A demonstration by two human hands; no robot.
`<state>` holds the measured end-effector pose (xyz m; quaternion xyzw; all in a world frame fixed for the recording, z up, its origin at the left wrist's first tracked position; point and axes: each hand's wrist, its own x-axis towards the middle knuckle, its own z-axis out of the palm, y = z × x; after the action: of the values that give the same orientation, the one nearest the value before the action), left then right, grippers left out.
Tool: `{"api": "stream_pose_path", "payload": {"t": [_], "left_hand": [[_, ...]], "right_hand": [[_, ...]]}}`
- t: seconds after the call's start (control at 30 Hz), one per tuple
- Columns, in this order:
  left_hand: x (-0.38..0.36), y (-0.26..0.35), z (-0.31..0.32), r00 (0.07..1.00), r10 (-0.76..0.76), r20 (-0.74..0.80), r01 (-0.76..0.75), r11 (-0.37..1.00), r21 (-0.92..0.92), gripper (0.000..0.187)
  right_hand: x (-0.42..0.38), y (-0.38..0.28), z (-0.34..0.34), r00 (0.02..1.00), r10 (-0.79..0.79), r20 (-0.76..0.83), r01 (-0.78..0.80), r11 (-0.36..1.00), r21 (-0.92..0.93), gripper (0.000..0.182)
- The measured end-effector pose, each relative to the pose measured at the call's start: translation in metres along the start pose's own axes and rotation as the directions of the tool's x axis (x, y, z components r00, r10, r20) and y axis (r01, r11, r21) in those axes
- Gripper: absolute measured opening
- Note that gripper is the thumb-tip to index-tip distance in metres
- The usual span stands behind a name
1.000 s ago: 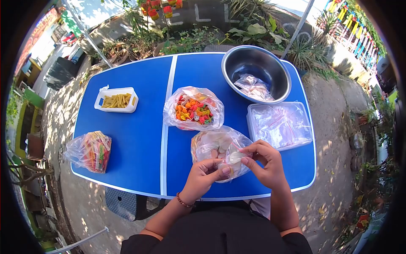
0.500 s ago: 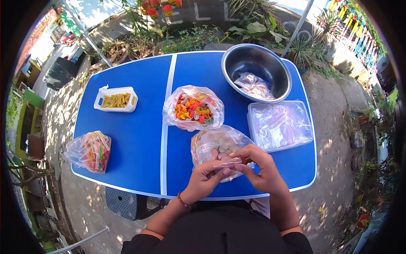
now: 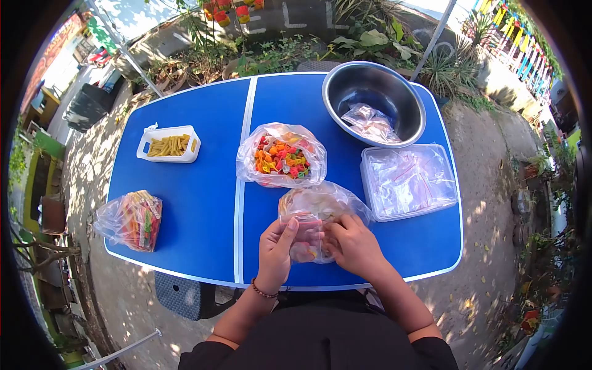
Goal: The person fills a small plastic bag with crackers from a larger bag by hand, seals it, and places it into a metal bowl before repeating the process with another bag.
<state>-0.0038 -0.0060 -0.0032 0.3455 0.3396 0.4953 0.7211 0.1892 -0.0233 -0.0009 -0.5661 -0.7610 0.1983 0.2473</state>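
Note:
In the head view my left hand (image 3: 276,251), with a beaded bracelet at the wrist, pinches a small clear plastic bag (image 3: 308,232) between thumb and fingers. My right hand (image 3: 356,248) has its fingers bent down at the large clear bag (image 3: 320,198) of pale round pieces. Its fingertips are partly hidden, and what they grip cannot be made out. Just beyond stands an open plastic bag (image 3: 282,159) of orange, red, yellow and green wrapped candies.
A steel basin (image 3: 404,102) with filled small packets is at the back right. Before it lies a clear plastic container (image 3: 410,185) of empty bags. On the left are a white tub (image 3: 179,159) of yellowish sticks and a bag (image 3: 132,222) of colourful sticks. All rest on a blue table (image 3: 191,216).
My hands were together over the small bag. Now the left holds it upright, slightly to the left, while the right has let go of it and moved down to the large bag.

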Motion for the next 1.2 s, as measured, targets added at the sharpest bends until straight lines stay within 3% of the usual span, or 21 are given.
{"api": "stream_pose_path", "payload": {"t": [0.17, 0.47, 0.57, 0.67, 0.77, 0.87, 1.07, 1.2], "left_hand": [[0.001, -0.007, -0.002, 1.000, 0.002, 0.008, -0.002, 1.000, -0.016, 0.034], [-0.001, -0.003, 0.006, 1.000, 0.014, 0.021, -0.017, 0.986, 0.166, 0.032], [-0.004, -0.003, 0.006, 1.000, 0.005, -0.002, -0.005, 0.963, 0.270, 0.028], [-0.006, -0.004, 0.006, 1.000, -0.003, -0.004, 0.004, 0.942, 0.337, 0.027], [-0.007, -0.013, 0.005, 0.999, 0.045, 0.009, -0.044, 0.916, 0.398, 0.027], [-0.009, -0.010, 0.010, 0.995, 0.087, 0.047, -0.098, 0.901, 0.423, 0.027], [-0.008, -0.007, 0.011, 0.989, 0.091, 0.114, -0.134, 0.874, 0.467, 0.028], [-0.008, -0.011, 0.011, 0.994, 0.039, 0.103, -0.072, 0.934, 0.349, 0.027]], "right_hand": [[-0.001, 0.004, 0.004, 1.000, -0.004, 0.001, 0.004, 1.000, 0.007, 0.014], [0.001, 0.004, -0.012, 0.997, -0.018, -0.071, 0.024, 0.996, 0.083, 0.011], [0.002, 0.006, -0.022, 0.994, 0.018, -0.105, -0.001, 0.987, 0.159, 0.015], [0.005, -0.007, -0.029, 0.947, 0.180, -0.267, -0.051, 0.903, 0.426, 0.010], [0.004, -0.010, -0.028, 0.907, 0.160, -0.389, 0.070, 0.854, 0.516, 0.015], [0.004, -0.012, -0.034, 0.921, 0.021, -0.390, 0.157, 0.894, 0.419, 0.016], [0.001, -0.015, -0.039, 0.955, -0.059, -0.291, 0.175, 0.904, 0.390, 0.015], [0.003, -0.012, -0.044, 0.979, -0.143, -0.148, 0.191, 0.893, 0.406, 0.011]]}}
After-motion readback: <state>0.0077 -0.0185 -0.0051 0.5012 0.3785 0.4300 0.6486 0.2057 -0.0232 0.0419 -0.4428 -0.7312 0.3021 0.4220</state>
